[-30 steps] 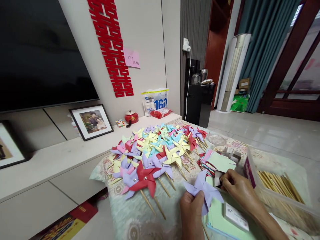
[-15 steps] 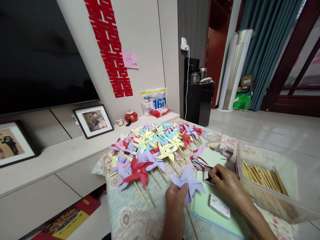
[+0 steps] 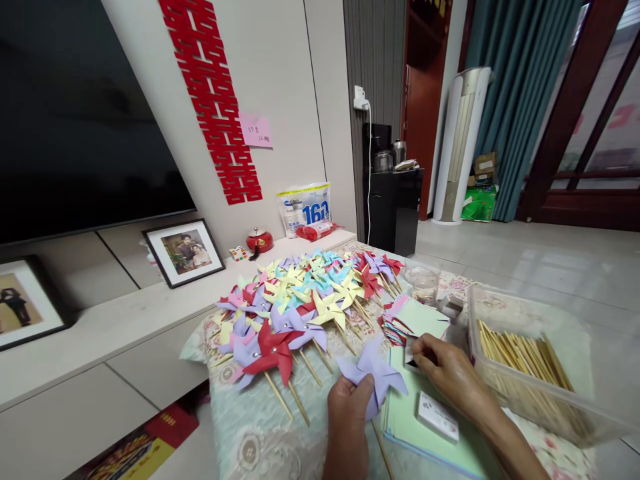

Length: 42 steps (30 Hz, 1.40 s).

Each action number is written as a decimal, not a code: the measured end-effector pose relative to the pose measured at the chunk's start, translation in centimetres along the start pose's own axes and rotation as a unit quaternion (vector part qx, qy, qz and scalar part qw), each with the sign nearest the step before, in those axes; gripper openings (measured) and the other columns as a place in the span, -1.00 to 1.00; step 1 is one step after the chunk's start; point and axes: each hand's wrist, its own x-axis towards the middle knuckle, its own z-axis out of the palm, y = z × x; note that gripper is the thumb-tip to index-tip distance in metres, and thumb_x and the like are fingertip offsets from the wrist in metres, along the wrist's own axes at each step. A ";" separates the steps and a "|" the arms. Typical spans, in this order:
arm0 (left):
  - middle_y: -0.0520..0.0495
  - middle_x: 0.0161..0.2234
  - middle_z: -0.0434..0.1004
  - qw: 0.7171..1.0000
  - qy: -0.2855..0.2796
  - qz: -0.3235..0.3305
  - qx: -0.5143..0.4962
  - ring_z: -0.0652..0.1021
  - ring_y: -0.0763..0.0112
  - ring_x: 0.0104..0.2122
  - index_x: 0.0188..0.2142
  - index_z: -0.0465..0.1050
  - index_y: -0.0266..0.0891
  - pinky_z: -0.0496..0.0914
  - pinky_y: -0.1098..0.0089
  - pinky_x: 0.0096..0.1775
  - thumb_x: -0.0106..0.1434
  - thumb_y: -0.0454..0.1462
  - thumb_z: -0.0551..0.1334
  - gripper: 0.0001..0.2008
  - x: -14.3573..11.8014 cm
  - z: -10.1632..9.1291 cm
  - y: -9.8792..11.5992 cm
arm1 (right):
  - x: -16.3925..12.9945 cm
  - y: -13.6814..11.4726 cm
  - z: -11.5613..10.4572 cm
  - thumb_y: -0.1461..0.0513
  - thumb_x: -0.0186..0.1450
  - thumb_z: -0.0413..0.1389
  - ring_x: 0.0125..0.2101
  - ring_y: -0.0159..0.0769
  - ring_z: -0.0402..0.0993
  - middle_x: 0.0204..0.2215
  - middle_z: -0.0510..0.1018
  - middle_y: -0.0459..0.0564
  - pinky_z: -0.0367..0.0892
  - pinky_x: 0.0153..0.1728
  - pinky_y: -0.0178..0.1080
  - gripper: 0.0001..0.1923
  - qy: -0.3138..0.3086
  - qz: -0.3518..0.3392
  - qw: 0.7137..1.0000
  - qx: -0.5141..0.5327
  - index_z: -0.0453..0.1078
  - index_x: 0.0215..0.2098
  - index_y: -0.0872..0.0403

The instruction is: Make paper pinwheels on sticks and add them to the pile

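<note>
A light purple paper pinwheel [image 3: 375, 372] is held by my left hand [image 3: 351, 407], thumb on top of its near blade. Below it a thin wooden stick [image 3: 383, 450] slants toward the front; whether it joins the pinwheel is hidden. My right hand [image 3: 447, 367] has its fingertips pinched together at a small open box [image 3: 410, 360] with something dark inside. What the fingers hold, if anything, I cannot make out. The box is on a stack of pale green paper [image 3: 407, 427], where a white printed box [image 3: 438, 417] also lies.
Many finished pinwheels [image 3: 295, 293] crowd the cloth-covered table to the left. Cut paper squares [image 3: 423, 317] lie beyond my right hand, near a clear round container [image 3: 423, 277]. A plastic bin [image 3: 543, 393] of wooden sticks stands at right. Framed photos [image 3: 185, 253] line the cabinet.
The whole view has shifted slightly. My left hand keeps the purple pinwheel in nearly the same place, and my right fingers stay at the small box, having moved only a little.
</note>
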 end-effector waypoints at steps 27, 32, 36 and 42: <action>-0.11 -0.46 0.68 1.000 0.014 -0.018 0.003 0.63 0.21 -0.44 -0.33 0.63 -0.34 0.46 0.30 -0.30 -0.08 -0.22 0.48 -0.70 0.2 0.2 0.4 | -0.1 -0.6 -0.4 0.26 0.33 -0.11 -0.36 -0.17 0.44 -0.41 0.54 0.04 0.18 -0.31 -0.22 -0.80 -0.012 0.005 0.997 -0.077 0.23 -0.45 0.02; -0.12 -0.42 0.70 1.000 0.013 -0.017 -0.006 0.64 0.22 -0.42 -0.29 0.64 -0.33 0.47 0.32 -0.28 -0.05 -0.24 0.46 -0.71 0.0 0.2 0.5 | -0.1 -0.6 -0.3 0.21 0.34 -0.11 -0.41 -0.19 0.39 -0.46 0.50 0.01 0.16 -0.34 -0.22 -0.80 0.015 0.018 0.999 -0.043 0.20 -0.45 0.01; -0.13 -0.42 0.70 1.000 0.019 -0.016 -0.009 0.65 0.21 -0.41 -0.30 0.64 -0.33 0.48 0.31 -0.28 -0.06 -0.25 0.47 -0.70 0.0 0.2 0.5 | -0.1 -0.7 -0.4 0.20 0.33 -0.11 -0.47 -0.22 0.36 -0.52 0.47 -0.03 0.13 -0.39 -0.23 -0.81 0.019 0.041 0.998 -0.040 0.20 -0.45 0.00; -0.10 -0.41 0.71 0.999 0.038 -0.025 -0.020 0.64 0.26 -0.40 -0.37 0.63 -0.29 0.48 0.35 -0.24 -0.12 -0.27 0.49 -0.74 -0.1 0.5 0.8 | -0.2 -0.7 -0.7 0.15 0.32 -0.06 -0.46 -0.23 0.40 -0.51 0.49 -0.04 0.19 -0.36 -0.23 -0.80 0.022 0.051 0.998 0.001 0.29 -0.41 0.02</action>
